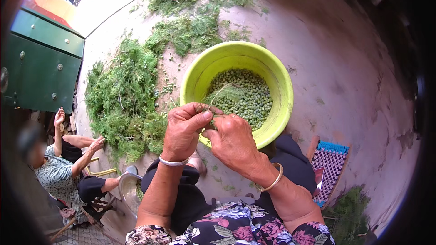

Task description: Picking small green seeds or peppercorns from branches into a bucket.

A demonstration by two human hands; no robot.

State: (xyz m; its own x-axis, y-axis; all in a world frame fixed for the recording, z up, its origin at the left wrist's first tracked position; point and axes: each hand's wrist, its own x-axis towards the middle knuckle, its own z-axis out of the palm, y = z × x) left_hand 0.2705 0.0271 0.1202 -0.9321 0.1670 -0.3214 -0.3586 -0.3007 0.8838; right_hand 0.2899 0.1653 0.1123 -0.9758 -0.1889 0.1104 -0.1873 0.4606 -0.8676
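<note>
Both my hands meet over the near left rim of a yellow-green plastic tub (pixel 236 48). Between the thumb and fingers of my left hand (pixel 185 127) is a thin sprig of green conifer foliage (pixel 223 94), its feathery tip reaching over the tub. My right hand (pixel 235 139) is closed against the same sprig, close to the left fingertips; its fingertips are partly hidden. Many small green, round seed cones (pixel 243 98) cover the bottom of the tub.
Cut conifer branches (pixel 122 98) lie heaped on the floor at left and beyond the tub. A seated person (pixel 58 166) is at left beside a metal basin (pixel 127 192) holding green cones. A woven-seat stool (pixel 330 172) stands at right, near more greenery (pixel 351 211). Green metal doors (pixel 41 64) stand at far left.
</note>
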